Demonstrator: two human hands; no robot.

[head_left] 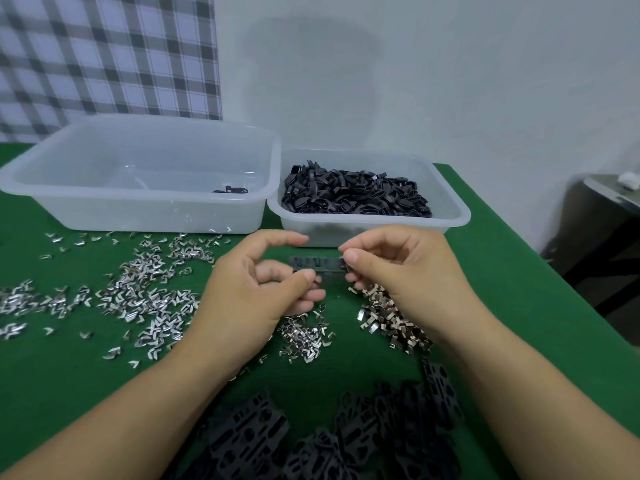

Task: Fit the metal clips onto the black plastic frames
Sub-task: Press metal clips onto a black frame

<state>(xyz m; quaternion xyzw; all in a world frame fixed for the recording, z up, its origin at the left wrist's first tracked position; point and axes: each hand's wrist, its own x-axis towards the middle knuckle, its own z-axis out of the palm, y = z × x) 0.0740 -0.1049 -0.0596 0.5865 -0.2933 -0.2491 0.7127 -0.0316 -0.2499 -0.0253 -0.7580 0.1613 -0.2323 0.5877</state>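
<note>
Green felt table (485,289), white wall behind | I see one black frame (317,264) held above the felt, near the full tub (460,216) | left hand (249,292) pinches its left end | right hand (398,268) pinches its right end | metal clips (138,292) scattered left and beneath the hands | frame pile (346,438) at near edge

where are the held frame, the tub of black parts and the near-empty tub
held frame (318,264): head view, exposed middle of the black strip
tub of black parts (445,197): head view, right wall
near-empty tub (138,213): head view, front wall
</note>
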